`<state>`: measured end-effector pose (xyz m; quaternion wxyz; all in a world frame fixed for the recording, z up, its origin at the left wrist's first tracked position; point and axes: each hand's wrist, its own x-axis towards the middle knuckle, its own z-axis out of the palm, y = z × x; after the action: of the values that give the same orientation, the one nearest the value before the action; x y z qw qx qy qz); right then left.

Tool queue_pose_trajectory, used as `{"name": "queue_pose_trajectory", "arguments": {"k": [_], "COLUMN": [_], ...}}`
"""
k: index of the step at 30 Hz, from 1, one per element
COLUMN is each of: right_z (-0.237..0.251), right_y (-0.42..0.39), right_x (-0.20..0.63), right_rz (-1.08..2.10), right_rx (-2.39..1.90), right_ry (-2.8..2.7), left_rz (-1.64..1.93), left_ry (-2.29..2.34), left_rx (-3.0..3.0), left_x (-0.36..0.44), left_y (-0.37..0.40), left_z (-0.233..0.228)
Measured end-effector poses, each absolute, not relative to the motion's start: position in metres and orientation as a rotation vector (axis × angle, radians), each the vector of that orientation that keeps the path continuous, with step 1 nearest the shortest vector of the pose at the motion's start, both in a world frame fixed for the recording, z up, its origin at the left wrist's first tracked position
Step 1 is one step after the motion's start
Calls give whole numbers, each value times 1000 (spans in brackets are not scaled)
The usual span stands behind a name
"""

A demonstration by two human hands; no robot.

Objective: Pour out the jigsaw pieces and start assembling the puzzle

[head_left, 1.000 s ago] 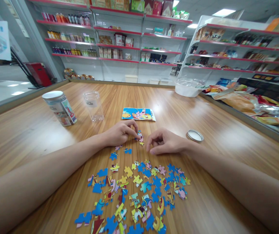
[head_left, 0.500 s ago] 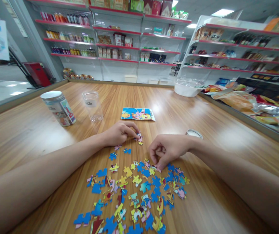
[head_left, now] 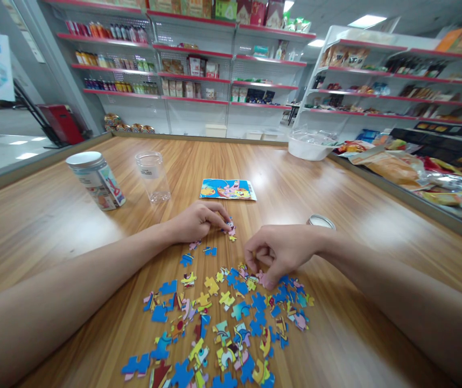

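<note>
My left hand (head_left: 198,221) rests on the table with its fingers drawn together on a small joined cluster of pink and yellow puzzle pieces (head_left: 231,230). My right hand (head_left: 279,248) is closed at the upper edge of the loose pile, thumb and fingers around a pink puzzle piece (head_left: 261,276). Part of that piece is hidden by the thumb. Below both hands, several loose puzzle pieces (head_left: 240,310) in blue, yellow and pink are spread out. Two blue pieces (head_left: 186,260) and a pink one lie near my left wrist. Beyond the hands is a cartoon picture card (head_left: 228,189).
A printed can (head_left: 97,180) and a clear plastic jar (head_left: 153,178) stand at the left. A round lid (head_left: 321,221) lies behind my right wrist. Farther back sits a white basket (head_left: 309,146). Packaged snacks (head_left: 408,167) fill the right side beyond the table edge (head_left: 392,194).
My right thumb has shifted slightly to the right and toward me, so more of the pink piece shows. My left hand stays on the cluster.
</note>
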<state>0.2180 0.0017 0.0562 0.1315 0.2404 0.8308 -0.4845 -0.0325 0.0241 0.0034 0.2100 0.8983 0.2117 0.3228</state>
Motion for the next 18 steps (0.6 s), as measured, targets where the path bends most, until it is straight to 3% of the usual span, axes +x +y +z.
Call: {"name": "queue_pose_trajectory", "arguments": {"k": [3, 12, 18], "right_z": [55, 38, 28], "right_y": [2, 17, 12], "right_x": [217, 225, 211], "right_rz": [-1422, -1876, -1892], "right_rx": [713, 788, 1438], "right_ry": [2394, 2346, 2682], "left_rz": [897, 868, 879], "left_ry": [571, 728, 691], "left_rx": [2512, 2607, 2606], "left_x": [-32, -32, -32], "left_y": [24, 21, 23], "left_z": [3, 6, 5]}}
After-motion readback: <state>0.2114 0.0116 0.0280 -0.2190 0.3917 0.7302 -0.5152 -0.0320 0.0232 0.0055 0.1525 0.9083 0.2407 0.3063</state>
